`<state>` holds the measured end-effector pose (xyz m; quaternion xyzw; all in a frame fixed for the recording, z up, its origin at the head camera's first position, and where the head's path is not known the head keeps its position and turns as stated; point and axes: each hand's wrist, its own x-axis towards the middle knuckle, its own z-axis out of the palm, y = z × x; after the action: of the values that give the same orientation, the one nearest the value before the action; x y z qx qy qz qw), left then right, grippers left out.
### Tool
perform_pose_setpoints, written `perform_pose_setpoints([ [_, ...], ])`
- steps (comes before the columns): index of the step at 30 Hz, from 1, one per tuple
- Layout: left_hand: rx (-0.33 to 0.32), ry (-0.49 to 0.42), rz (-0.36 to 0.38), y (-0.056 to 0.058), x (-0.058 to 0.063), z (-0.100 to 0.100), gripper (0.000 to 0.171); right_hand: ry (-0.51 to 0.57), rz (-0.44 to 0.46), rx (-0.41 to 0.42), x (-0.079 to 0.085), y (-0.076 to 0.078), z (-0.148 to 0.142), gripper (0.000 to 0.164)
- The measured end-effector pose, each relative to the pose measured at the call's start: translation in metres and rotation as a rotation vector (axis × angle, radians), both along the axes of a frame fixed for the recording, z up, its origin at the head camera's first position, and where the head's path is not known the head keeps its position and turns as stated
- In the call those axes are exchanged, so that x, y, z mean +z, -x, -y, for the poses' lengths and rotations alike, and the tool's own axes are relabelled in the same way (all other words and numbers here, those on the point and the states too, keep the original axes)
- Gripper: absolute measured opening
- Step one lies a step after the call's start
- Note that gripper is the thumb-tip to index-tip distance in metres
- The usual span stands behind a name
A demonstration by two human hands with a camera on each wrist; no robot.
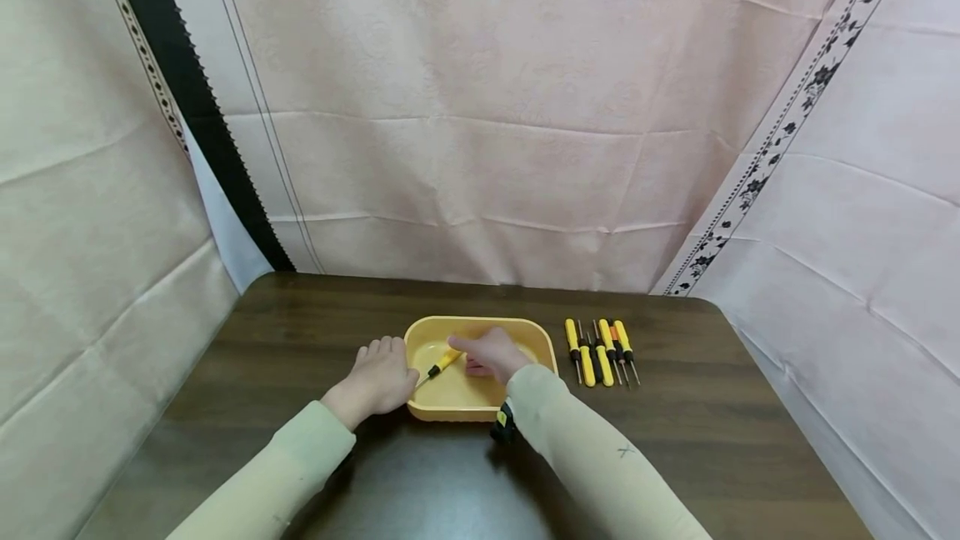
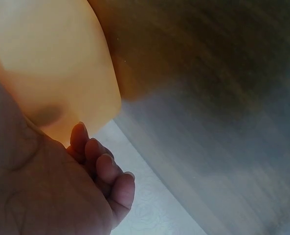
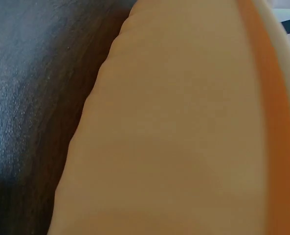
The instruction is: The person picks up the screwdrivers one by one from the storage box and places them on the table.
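Observation:
A yellow plastic bin (image 1: 465,413) stands on the table. My left hand (image 1: 378,377) holds its left rim, with the thumb at the rim and the other fingers along the outside. In the left wrist view the palm and lightly bent fingers (image 2: 116,188) show beside the bin's outer wall (image 2: 61,54). Inside the bin, a screwdriver (image 1: 442,363) with a yellow-and-black handle lies slanted, its shaft toward the left wall. My right hand (image 1: 491,352) reaches in over the right side and pinches the handle's end. In the right wrist view the bin's wall (image 3: 174,122) hides that hand.
Right of the bin, several screwdrivers (image 1: 600,352) lie side by side, most with yellow-and-black handles. A dark wooden table (image 1: 675,440) carries everything. Pale cloth (image 1: 480,148) hangs behind the far edge and along both sides.

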<state>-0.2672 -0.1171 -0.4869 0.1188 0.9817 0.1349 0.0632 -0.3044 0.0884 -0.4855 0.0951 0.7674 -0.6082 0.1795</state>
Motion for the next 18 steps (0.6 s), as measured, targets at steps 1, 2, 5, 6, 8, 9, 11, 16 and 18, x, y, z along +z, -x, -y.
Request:
perform_pose_setpoints([
  [1,-0.001,0.001,-0.001,0.001,0.000,0.000,0.047,-0.024,-0.008,-0.005,0.000,0.000,0.001,0.038],
  [2,-0.001,0.002,-0.001,0.001,0.000,0.000,0.047,-0.052,-0.018,-0.008,-0.001,0.000,0.002,0.035],
  [5,0.001,0.004,0.000,0.001,0.000,0.000,0.047,-0.127,-0.049,-0.018,-0.001,0.000,0.007,0.029],
  [6,0.001,0.006,0.001,0.001,0.000,0.000,0.047,-0.159,-0.069,-0.017,-0.002,-0.001,0.008,0.028],
  [8,0.001,0.008,0.004,0.000,0.001,0.000,0.047,-0.219,-0.103,-0.015,-0.003,-0.001,0.012,0.027],
  [9,0.001,0.008,0.004,0.000,0.001,0.000,0.047,-0.248,-0.115,-0.014,-0.004,-0.001,0.013,0.027],
  [11,0.000,0.007,0.005,0.000,0.001,0.000,0.047,-0.310,-0.139,-0.005,-0.006,0.000,0.015,0.027],
  [16,-0.005,-0.014,0.001,-0.002,0.000,0.001,0.045,-0.400,-0.159,0.012,-0.011,0.004,0.017,0.026],
  [18,-0.006,-0.016,-0.006,-0.002,0.000,0.001,0.044,-0.403,-0.163,0.012,-0.013,0.005,0.016,0.026],
])
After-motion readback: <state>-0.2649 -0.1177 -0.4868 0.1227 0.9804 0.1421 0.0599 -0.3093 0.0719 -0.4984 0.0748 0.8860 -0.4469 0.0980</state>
